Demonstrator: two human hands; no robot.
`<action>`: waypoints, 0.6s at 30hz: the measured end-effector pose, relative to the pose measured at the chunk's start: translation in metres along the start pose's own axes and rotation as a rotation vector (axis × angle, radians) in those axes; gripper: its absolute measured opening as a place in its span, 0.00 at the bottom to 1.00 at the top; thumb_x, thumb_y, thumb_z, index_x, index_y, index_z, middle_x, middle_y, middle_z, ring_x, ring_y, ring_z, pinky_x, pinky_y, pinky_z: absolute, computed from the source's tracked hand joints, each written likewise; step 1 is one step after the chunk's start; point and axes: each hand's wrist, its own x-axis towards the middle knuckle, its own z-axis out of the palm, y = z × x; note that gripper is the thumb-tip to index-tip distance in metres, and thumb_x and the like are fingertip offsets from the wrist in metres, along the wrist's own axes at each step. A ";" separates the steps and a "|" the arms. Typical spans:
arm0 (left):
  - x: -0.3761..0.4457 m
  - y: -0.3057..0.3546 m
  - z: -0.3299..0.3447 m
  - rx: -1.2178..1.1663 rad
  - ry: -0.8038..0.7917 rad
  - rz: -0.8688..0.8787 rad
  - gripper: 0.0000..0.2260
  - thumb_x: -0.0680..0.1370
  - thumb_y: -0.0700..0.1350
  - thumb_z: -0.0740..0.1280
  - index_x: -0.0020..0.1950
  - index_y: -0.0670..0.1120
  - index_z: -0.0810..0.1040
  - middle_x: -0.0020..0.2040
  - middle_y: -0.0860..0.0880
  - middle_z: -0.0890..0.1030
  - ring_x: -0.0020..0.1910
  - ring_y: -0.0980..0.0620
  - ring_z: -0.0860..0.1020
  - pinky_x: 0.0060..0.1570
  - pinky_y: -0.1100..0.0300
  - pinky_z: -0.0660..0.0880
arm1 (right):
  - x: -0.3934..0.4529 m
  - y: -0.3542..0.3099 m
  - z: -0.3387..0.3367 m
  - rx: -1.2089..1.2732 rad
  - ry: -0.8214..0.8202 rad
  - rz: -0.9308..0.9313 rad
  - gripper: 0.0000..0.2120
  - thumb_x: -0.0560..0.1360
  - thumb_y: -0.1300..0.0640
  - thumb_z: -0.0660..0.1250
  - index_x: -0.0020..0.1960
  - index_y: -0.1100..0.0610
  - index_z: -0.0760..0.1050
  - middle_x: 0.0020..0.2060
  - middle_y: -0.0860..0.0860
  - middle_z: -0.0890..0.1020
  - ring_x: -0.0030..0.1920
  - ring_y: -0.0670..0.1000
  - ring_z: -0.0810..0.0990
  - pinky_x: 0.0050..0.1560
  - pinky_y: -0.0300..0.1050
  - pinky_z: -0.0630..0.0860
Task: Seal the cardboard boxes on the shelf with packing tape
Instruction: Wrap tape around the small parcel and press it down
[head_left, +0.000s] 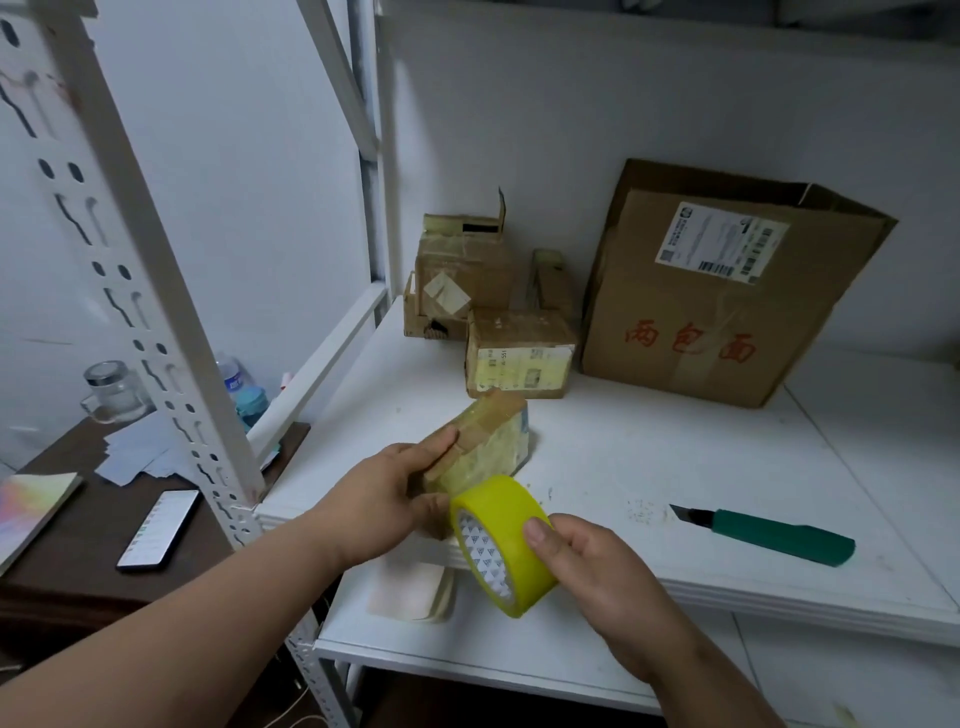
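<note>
Phone (158, 530) lies on the dark counter (78, 566) at far left. Left hand (384, 499) grips a small box (483, 447) at the shelf's (675, 467) front edge. Right hand (597, 566) pinches the yellow tape (501, 540), touching that box. Rightward lies a green knife (769, 532); more boxes (519, 312) stand behind.

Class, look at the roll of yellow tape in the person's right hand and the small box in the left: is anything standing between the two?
Nothing visible does. The right hand grips the yellow tape roll right against the small box that the left hand holds at the shelf's front edge. The green utility knife lies well off to the right.
</note>
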 end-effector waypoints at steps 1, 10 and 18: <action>-0.002 0.001 0.000 -0.184 0.026 -0.075 0.30 0.78 0.42 0.71 0.73 0.65 0.64 0.62 0.55 0.76 0.55 0.51 0.80 0.58 0.58 0.77 | 0.001 -0.001 0.001 0.036 -0.020 -0.042 0.24 0.68 0.31 0.66 0.40 0.54 0.76 0.35 0.48 0.77 0.38 0.47 0.73 0.43 0.45 0.67; -0.010 -0.013 0.002 -0.687 -0.019 -0.324 0.26 0.77 0.41 0.71 0.72 0.57 0.68 0.63 0.49 0.76 0.59 0.47 0.79 0.58 0.55 0.78 | 0.038 -0.037 -0.006 0.241 -0.052 -0.123 0.13 0.74 0.49 0.71 0.50 0.58 0.78 0.39 0.46 0.83 0.41 0.44 0.80 0.46 0.40 0.74; -0.006 -0.018 -0.013 -0.194 -0.093 -0.048 0.22 0.74 0.29 0.67 0.59 0.53 0.77 0.52 0.69 0.80 0.54 0.69 0.76 0.52 0.72 0.72 | 0.076 -0.046 0.027 0.104 0.045 -0.042 0.32 0.64 0.26 0.67 0.50 0.53 0.82 0.46 0.51 0.86 0.49 0.52 0.84 0.57 0.55 0.79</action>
